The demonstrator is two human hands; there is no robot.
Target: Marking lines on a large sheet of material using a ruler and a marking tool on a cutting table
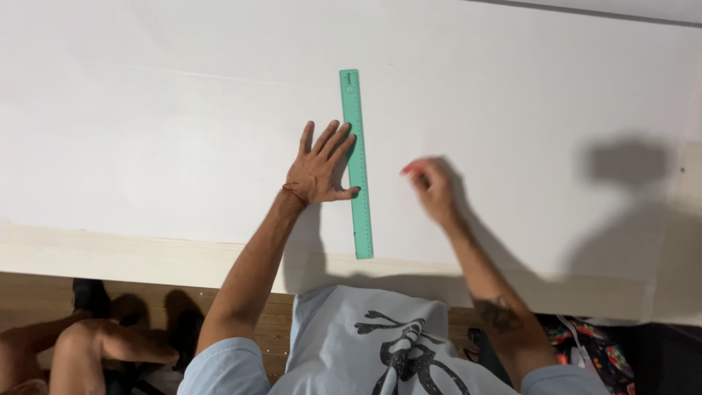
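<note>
Clearly, left hand lies flat on green ruler — right hand's blurred grip unreadable.

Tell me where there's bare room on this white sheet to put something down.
The large white sheet is bare left of the left hand, out to its left edge, and across the top above the long green plastic ruler. Right of the right hand, which holds something small and red, it is also bare, though shadowed. The crowded strip is the middle, around ruler and hands.

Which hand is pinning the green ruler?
The left hand: it lies flat, fingers spread, against the green ruler on the white sheet. The right hand is apart from the ruler, blurred, pinching something small and red.
</note>
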